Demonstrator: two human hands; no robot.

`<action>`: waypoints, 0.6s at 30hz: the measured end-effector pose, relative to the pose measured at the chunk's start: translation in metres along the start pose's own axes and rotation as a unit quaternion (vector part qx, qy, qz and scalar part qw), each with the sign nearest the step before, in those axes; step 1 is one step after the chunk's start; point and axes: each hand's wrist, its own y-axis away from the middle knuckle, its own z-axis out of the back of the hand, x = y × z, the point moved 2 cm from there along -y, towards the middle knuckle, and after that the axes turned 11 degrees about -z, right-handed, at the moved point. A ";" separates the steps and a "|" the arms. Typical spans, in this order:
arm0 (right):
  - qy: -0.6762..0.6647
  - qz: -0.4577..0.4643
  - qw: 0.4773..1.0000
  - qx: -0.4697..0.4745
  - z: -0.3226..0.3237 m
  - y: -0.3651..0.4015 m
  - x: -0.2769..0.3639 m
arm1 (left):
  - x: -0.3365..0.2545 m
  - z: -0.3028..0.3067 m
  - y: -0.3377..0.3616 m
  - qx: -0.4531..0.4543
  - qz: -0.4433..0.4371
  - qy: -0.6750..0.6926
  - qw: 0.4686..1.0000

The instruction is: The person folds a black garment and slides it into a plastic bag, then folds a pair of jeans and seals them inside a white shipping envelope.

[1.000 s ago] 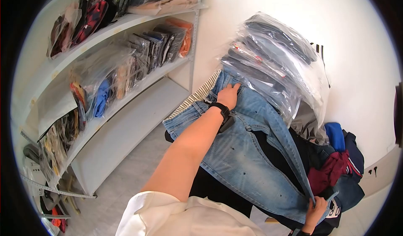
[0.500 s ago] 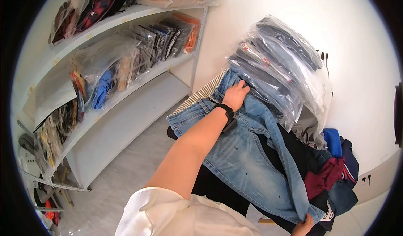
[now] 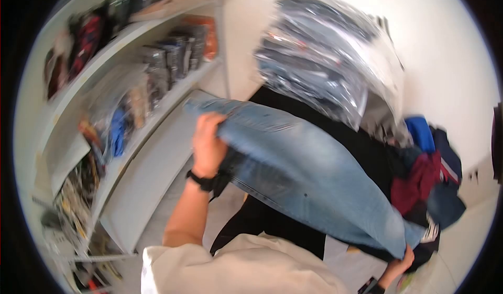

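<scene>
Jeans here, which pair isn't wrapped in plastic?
The light-blue pair, held up between the left hand and right hand; the other denim sits stacked in clear bags behind it.

I see the shelving (image 3: 157, 121) along the left, with packed garments (image 3: 173, 53) on its boards. The jeans (image 3: 309, 184) span the middle, held between my left hand (image 3: 208, 147) and my right hand (image 3: 398, 265). The stack of bagged clothes (image 3: 325, 53) sits behind them, and a loose pile (image 3: 427, 184) lies to the right.

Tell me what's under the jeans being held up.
Black fabric shows beneath the jeans, held by left hand and right hand. Whatever supports it is covered.
</scene>
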 end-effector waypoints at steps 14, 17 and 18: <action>-0.304 -0.509 0.804 -0.057 -0.036 0.094 -0.047 | 0.013 0.031 0.110 -0.068 0.520 0.390 0.756; -0.674 -0.514 0.529 -0.023 -0.026 0.082 -0.013 | 0.045 0.027 0.123 -0.024 0.583 0.429 0.690; -0.672 -0.515 0.530 -0.035 -0.021 0.073 -0.002 | 0.039 0.025 0.113 -0.014 0.581 0.435 0.688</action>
